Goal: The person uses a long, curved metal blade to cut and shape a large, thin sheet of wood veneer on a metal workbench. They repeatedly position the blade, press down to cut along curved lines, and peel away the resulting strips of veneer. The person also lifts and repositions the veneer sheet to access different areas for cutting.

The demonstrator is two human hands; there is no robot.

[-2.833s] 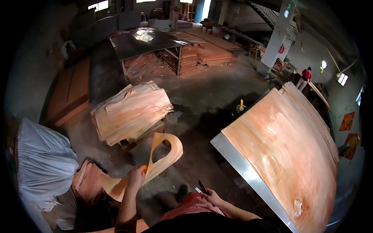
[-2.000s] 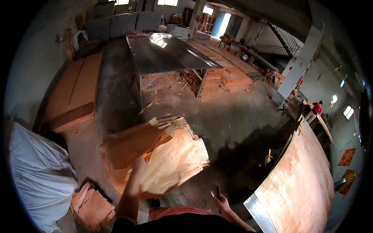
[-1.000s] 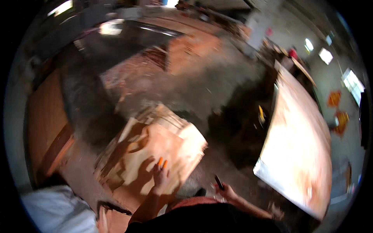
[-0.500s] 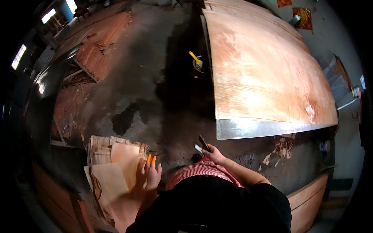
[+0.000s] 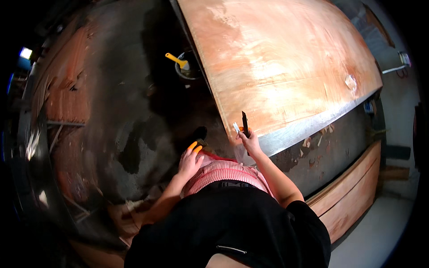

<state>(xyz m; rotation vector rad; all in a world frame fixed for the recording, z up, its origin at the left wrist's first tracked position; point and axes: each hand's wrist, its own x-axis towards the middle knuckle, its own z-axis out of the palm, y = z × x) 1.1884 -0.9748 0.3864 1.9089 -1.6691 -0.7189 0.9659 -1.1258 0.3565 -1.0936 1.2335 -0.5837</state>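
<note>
My right hand (image 5: 251, 142) is closed around a slim black knife-like tool (image 5: 245, 121) that points away from me. A small white strip (image 5: 236, 128) sticks out beside it in the same grip. This hand is over the near left corner of a large stack of reddish wood veneer sheets (image 5: 277, 67); whether it touches the top sheet I cannot tell. Orange covers show on two fingers of my left hand (image 5: 191, 160), which holds nothing. Its fingers stretch forward beside my red-striped clothing (image 5: 210, 167).
A metal-edged board (image 5: 290, 135) lies under the veneer. Left of the stack, a bucket (image 5: 180, 71) holds a yellow-handled scraper (image 5: 175, 59). Reddish wood stacks (image 5: 69, 100) stand at the left. Veneer scraps (image 5: 313, 139) litter the floor, and panels (image 5: 346, 192) lean at the lower right.
My view has turned and come nearer the large stack. My right hand has moved from over the floor to the stack's corner. My left hand has left the pale veneer pieces' side.
</note>
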